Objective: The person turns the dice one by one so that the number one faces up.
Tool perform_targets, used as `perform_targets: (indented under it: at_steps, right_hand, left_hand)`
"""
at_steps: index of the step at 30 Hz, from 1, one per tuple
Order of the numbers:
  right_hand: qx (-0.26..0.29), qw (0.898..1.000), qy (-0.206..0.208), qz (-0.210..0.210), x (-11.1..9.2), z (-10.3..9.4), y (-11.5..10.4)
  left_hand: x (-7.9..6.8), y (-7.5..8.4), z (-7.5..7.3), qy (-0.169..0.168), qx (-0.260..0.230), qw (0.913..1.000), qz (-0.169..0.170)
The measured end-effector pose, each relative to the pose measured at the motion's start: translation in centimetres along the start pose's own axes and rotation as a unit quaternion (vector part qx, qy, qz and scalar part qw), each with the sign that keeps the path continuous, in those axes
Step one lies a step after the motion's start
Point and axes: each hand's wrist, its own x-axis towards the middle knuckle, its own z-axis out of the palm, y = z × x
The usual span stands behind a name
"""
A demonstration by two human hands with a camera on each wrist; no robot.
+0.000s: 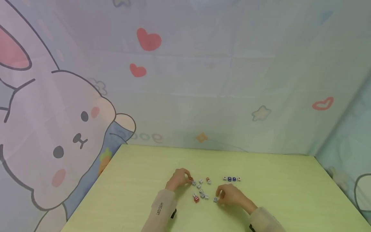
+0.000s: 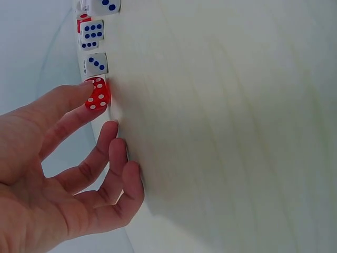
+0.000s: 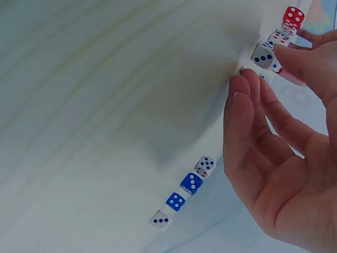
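Thumb and index finger of my left hand (image 1: 178, 178) pinch a red die (image 2: 97, 94) with white pips, low at the table. The other fingers curl loosely beside it in the left wrist view. A white die (image 2: 96, 64) with blue pips sits close to that red one. My right hand (image 1: 230, 194) pinches another white die (image 3: 263, 54) with blue pips at its thumb tip; the index finger is mostly hidden behind the thumb. Between the hands lies a loose scatter of white dice (image 1: 201, 191), with a larger red die (image 1: 196, 199) at its near side.
Beyond the right hand, two blue dice (image 1: 232, 179) stand in a short row with a white die (image 1: 239, 179) at the right end and another white die (image 1: 224, 178) at the left. The yellow-green table (image 1: 284, 180) ends against a printed backdrop (image 1: 203, 96).
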Motion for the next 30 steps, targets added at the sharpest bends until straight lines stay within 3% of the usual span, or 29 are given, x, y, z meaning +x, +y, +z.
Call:
perform_targets:
  at_steps: [13,23,30]
  right_hand:
    - [-0.023,0.999,0.028,-0.004,0.19,0.6,-0.12]
    - [-0.037,0.998,0.056,0.017,0.45,0.54,0.49]
    - [-0.053,0.997,0.06,-0.01,0.51,0.58,0.69]
  left_hand:
    - [0.4,-0.05,0.08,0.003,-0.011,0.9999,0.005]
    - [0.3,-0.48,0.49,0.006,-0.023,0.9997,0.006]
    - [0.06,-0.43,0.33,0.007,-0.03,0.9995,0.01]
